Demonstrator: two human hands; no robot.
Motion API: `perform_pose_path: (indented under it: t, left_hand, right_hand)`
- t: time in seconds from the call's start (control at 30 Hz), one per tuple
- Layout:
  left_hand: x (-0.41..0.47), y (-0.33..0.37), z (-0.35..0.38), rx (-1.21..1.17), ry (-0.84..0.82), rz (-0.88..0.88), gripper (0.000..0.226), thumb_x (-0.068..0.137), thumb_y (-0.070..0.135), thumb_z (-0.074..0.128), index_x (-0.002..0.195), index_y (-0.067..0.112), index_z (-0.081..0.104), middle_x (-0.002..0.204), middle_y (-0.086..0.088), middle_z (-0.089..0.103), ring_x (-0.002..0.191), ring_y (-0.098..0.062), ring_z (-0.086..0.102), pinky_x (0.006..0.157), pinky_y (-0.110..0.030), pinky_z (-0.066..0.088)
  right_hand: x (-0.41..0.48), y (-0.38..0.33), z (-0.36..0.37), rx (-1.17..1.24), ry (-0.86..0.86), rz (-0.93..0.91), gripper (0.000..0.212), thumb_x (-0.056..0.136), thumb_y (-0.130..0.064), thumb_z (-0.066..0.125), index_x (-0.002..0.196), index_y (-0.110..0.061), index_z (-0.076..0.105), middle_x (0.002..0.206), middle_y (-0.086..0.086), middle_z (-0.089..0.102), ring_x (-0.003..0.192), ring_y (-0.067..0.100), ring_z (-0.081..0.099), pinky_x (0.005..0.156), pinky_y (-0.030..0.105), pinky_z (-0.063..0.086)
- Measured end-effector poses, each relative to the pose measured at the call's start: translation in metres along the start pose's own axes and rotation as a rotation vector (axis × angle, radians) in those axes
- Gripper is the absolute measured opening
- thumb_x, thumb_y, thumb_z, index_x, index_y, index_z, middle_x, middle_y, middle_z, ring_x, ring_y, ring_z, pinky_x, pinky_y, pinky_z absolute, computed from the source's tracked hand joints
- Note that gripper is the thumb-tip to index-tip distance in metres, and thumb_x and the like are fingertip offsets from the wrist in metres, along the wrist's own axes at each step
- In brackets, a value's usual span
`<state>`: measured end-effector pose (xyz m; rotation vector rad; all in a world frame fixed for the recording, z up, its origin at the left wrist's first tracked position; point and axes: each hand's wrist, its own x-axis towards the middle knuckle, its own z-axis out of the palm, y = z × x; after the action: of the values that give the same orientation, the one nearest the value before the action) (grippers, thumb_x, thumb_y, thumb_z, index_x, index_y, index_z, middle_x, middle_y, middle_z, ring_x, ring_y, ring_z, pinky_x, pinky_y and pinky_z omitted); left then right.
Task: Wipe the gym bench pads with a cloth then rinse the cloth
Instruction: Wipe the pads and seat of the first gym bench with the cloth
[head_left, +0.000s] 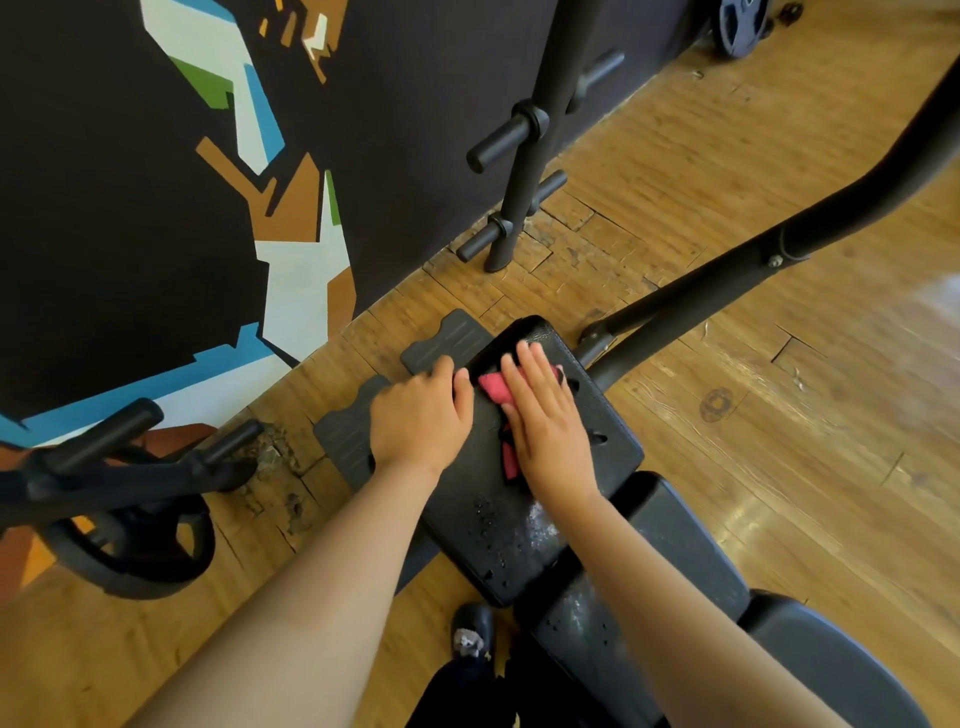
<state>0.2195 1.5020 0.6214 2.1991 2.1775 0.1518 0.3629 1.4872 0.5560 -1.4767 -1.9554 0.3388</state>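
My right hand (550, 415) lies flat on the red cloth (493, 389), fingers straight, pressing it onto the top pad (613, 441) of the bench. The cloth sits bunched under my palm, near the far end of that pad. My left hand (421, 415) is curled over the pad's left edge, bracing it. The two hands are close together but, as far as I can tell, not touching.

To do this stroke well, I judge I should spread the palm so the cloth lies flat beneath it rather than rolling up. Then I should draw it toward me in long overlapping passes, edge to edge. The water drops (493, 519) nearer to me on the pad are not yet wiped, so the passes should run right through them. My left grip ought to be firm, since the pad may tilt under pressure. The lower pad (675, 540) also shows wet specks and looks to be waiting its turn; rinsing comes after that.
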Motion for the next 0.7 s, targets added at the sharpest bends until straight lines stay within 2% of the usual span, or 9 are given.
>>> perform_pose_path:
  t: [0.1,0.2,0.3,0.5,0.57,0.7]
  left_hand:
    - [0.0,-0.001,0.0,0.012,-0.009,-0.003,0.036,0.103,0.035,0.027,0.093,0.015,0.056,0.064,-0.003,0.06,0.054,-0.025,0.058,0.049,-0.029,0.042]
    - [0.0,0.0,-0.001,0.02,-0.014,-0.007,0.037,0.103,0.036,0.026,0.095,0.016,0.056,0.067,-0.003,0.062,0.056,-0.025,0.059,0.05,-0.029,0.041]
    - [0.0,0.0,-0.001,0.028,-0.021,-0.009,0.038,0.103,0.037,0.025,0.097,0.016,0.056,0.067,-0.002,0.061,0.056,-0.024,0.059,0.051,-0.028,0.043]
    - [0.0,-0.001,-0.001,0.021,-0.009,-0.006,0.039,0.103,0.037,0.026,0.094,0.016,0.057,0.065,-0.002,0.06,0.053,-0.022,0.058,0.05,-0.028,0.046]
    - [-0.001,-0.001,0.0,0.029,-0.001,0.0,0.038,0.103,0.036,0.025,0.094,0.016,0.057,0.066,-0.003,0.062,0.054,-0.022,0.058,0.049,-0.027,0.042]
    - [0.0,-0.001,0.001,0.034,0.009,0.005,0.036,0.103,0.035,0.027,0.09,0.015,0.055,0.065,-0.003,0.061,0.052,-0.022,0.054,0.049,-0.026,0.034]
  right_hand:
    - [0.008,0.001,-0.002,-0.005,-0.003,0.053,0.05,0.103,-0.039,0.025,0.146,-0.014,0.035,0.154,0.004,0.027,0.146,0.014,0.014,0.119,0.036,0.015]
    - [0.011,-0.002,-0.002,0.012,0.033,0.127,0.05,0.103,-0.039,0.024,0.148,-0.016,0.028,0.155,-0.001,0.02,0.146,0.012,0.009,0.12,0.034,0.01]
    - [0.016,-0.003,-0.001,0.033,0.051,0.194,0.049,0.102,-0.035,0.028,0.148,-0.016,0.031,0.155,-0.003,0.017,0.146,0.012,0.008,0.12,0.034,0.009]
    - [0.038,-0.004,-0.006,0.101,0.141,0.406,0.045,0.105,-0.027,0.033,0.148,-0.013,0.033,0.158,0.007,0.021,0.147,0.015,0.007,0.121,0.038,0.006]
    - [0.034,-0.01,-0.004,0.077,0.139,0.357,0.045,0.104,-0.025,0.036,0.147,-0.011,0.035,0.157,0.009,0.023,0.147,0.017,0.007,0.121,0.037,0.003]
    - [0.009,-0.014,0.001,0.031,0.035,0.093,0.046,0.102,-0.028,0.037,0.145,-0.012,0.038,0.155,0.009,0.029,0.147,0.018,0.012,0.121,0.033,0.0]
